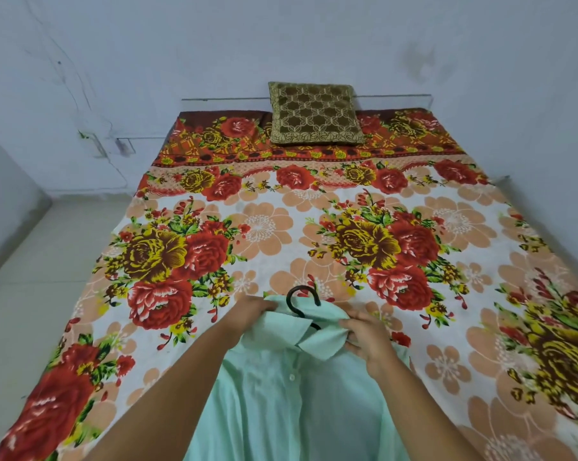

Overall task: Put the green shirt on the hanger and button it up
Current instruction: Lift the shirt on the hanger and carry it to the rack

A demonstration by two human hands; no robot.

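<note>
Nearest me lies one green shirt [281, 410], front up on the near end of the flowered bedsheet [264, 227], with one white button [292, 377] plainly showing on its front. Both my hands are at its collar [317, 344]: the left hand [252, 309] grips the left side, the right hand [369, 332] pinches the right flap. One black hanger [301, 287] pokes its hook out of the neck between them. Farthest off, one gold-patterned cushion [314, 114] leans against the wall [281, 44]

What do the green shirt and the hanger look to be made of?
Green shirt: thin woven cloth, likely cotton or a blend, matte; it falls in soft folds. Hanger: only its dark hook shows, smooth and slightly glossy; plastic or coated metal, cannot tell which.
</note>
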